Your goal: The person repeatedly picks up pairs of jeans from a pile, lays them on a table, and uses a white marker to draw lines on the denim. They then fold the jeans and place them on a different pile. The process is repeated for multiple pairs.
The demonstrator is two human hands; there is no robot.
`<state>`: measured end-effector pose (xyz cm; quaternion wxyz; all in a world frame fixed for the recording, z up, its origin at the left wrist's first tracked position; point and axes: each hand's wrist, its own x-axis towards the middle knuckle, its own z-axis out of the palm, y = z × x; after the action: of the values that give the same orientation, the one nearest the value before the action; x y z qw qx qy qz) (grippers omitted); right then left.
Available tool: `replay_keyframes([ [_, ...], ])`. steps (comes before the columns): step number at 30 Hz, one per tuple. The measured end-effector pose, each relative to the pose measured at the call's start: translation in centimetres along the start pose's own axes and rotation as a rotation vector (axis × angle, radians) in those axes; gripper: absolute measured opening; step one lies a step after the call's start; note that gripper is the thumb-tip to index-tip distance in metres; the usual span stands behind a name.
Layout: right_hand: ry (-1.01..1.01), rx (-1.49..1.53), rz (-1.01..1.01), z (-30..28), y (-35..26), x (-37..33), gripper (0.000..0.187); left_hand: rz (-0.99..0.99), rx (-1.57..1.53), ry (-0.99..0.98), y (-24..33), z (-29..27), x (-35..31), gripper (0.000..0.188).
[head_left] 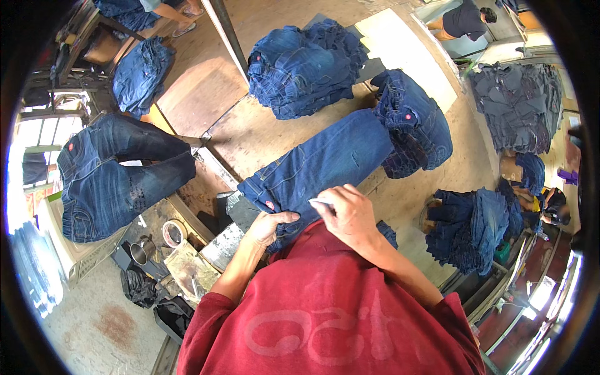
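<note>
A pair of blue jeans lies stretched out in front of me, its waist end close to my body and its legs reaching away to the right. At the waistband, next to a small red round tag, my left hand grips the denim with the thumb on top; its other fingers are partly hidden. Over the near side of the jeans my right hand pinches a small pale pointed piece, whose kind I cannot make out. Its tip is close to the cloth; whether it touches I cannot tell.
Folded jeans lie at the far end. Behind stands a big jeans pile. Faded jeans hang on the left, near a metal mug and tape roll. Dark grey garments and more denim are stacked right. Other people work farther off.
</note>
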<state>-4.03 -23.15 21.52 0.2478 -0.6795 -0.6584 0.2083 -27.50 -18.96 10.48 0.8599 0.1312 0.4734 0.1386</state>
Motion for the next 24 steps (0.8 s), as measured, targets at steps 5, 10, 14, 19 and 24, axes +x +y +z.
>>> replay_keyframes([
  [5,0.038,-0.380,0.056,-0.2,0.3,0.4,0.016,0.037,-0.022,-0.029,0.2,0.5,-0.3,0.040],
  [10,-0.076,-0.099,-0.133,-0.3,0.5,0.8,0.016,-0.009,-0.036,0.011,0.0,0.1,-0.2,0.039],
  [14,0.030,-0.207,0.025,0.0,0.5,1.1,0.014,-0.011,-0.051,-0.004,-0.6,-0.8,0.5,0.039],
  [19,0.005,-0.151,-0.028,0.3,1.0,1.0,0.015,-0.052,-0.033,0.039,-0.6,-0.9,0.6,0.039],
  [24,-0.019,-0.102,-0.043,0.0,1.8,1.6,0.012,0.005,-0.050,-0.005,-0.1,0.1,0.1,0.037],
])
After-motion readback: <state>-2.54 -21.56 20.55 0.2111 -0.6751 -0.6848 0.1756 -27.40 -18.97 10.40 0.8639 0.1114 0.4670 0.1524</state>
